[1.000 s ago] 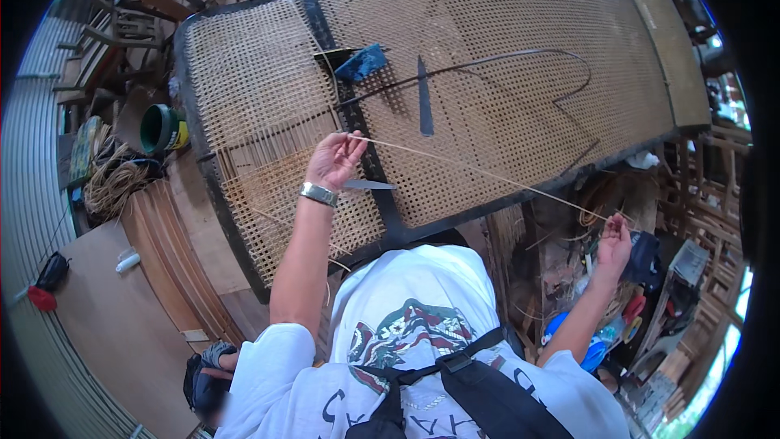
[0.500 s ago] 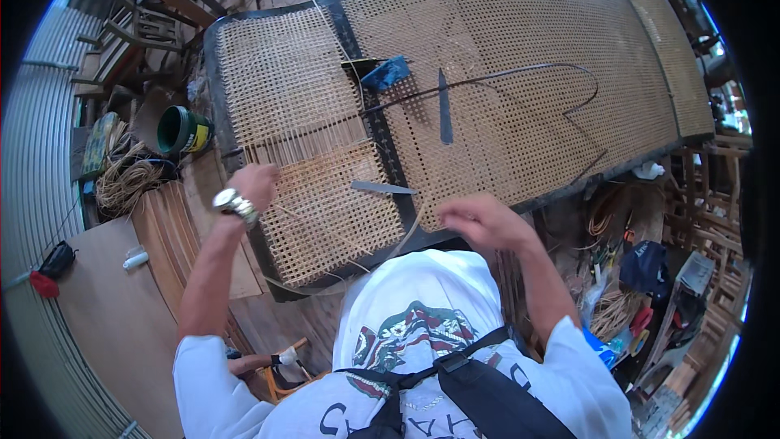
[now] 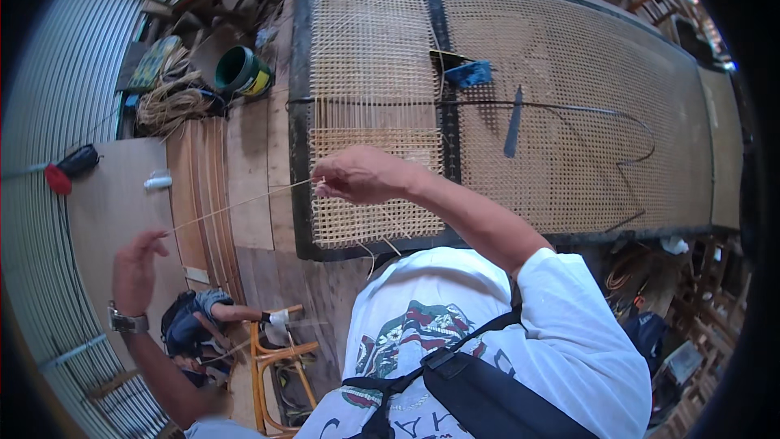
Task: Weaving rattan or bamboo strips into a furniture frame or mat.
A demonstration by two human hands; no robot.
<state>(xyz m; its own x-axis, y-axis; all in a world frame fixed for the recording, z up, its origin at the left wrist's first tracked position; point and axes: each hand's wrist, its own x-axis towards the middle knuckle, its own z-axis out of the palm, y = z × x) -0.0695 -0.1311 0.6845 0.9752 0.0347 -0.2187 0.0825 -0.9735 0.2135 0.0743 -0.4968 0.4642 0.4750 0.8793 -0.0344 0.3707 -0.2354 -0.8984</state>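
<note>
A thin pale cane strand (image 3: pixel 240 206) stretches from my left hand to the near-left part of the woven cane panel (image 3: pixel 357 41). Well out to the left, my left hand (image 3: pixel 136 267) pinches the strand's outer end. My right hand (image 3: pixel 363 174) is closed over the panel's left edge, its thumb and fingers together where the strand meets them. Open lattice fills the near part of the panel, with a band of loose lengthwise strands beyond it. A long dark thin strip (image 3: pixel 561 104) lies across the weave. My right hand and forearm hide part of the near weave.
On the larger cane section lie a grey flat blade (image 3: pixel 513 122) and a blue object (image 3: pixel 469 73). Left of the frame stand a green bucket (image 3: pixel 244 71) and coiled cane (image 3: pixel 166 106). Another person (image 3: pixel 195 325) sits low at left, beside a rattan chair frame (image 3: pixel 272 358).
My left hand has swung out left, drawing a cane strand taut. My right hand has crossed left to the panel's edge. The view has shifted left, and the second blade no longer shows.
</note>
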